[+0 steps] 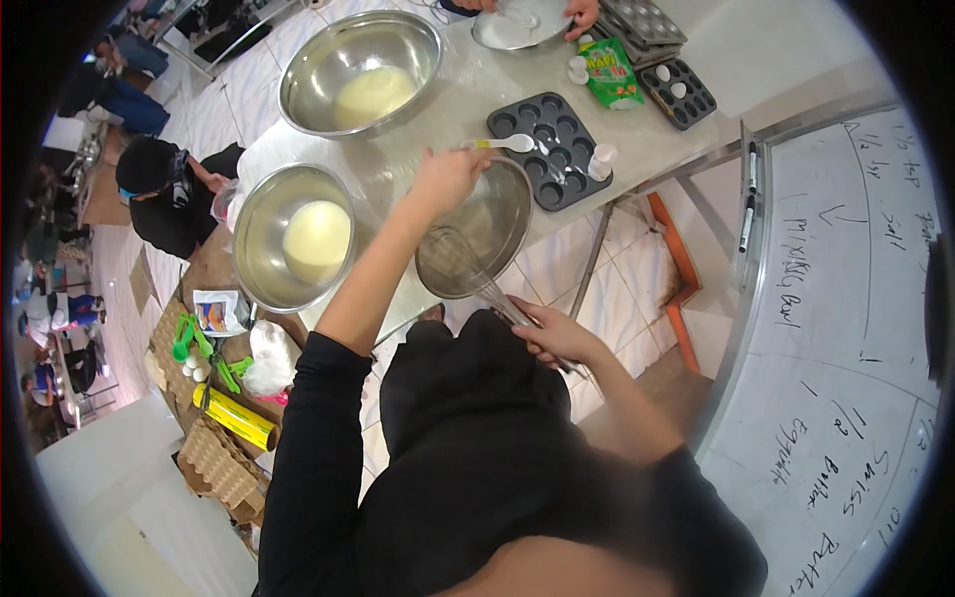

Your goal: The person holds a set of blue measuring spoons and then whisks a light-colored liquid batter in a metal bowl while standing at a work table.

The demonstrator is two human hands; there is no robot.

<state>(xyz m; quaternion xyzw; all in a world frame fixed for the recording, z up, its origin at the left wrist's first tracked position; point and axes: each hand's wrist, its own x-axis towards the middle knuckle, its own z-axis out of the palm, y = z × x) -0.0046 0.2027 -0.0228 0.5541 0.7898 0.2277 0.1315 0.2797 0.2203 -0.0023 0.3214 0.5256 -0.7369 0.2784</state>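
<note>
My left hand point(453, 182) is closed at the far rim of a steel mixing bowl point(512, 214), its fingers round the handle end of a white spoon point(517, 143). The spoon's head points right, over the edge of a dark muffin tin point(557, 164). Lower down, my right hand point(557, 333) grips the handle of a wire whisk point(456, 255). The whisk's wires reach down into this bowl, which is tilted at the table's near edge. What the bowl contains is hard to make out.
Two larger steel bowls, one at the left point(261, 234) and one behind point(298, 90), hold pale yellow mixture. A co-worker's hand point(580, 15) is by a bowl of white stuff point(507, 35). A green pouch point(609, 75) lies beyond the tin. A whiteboard point(826, 348) stands at the right.
</note>
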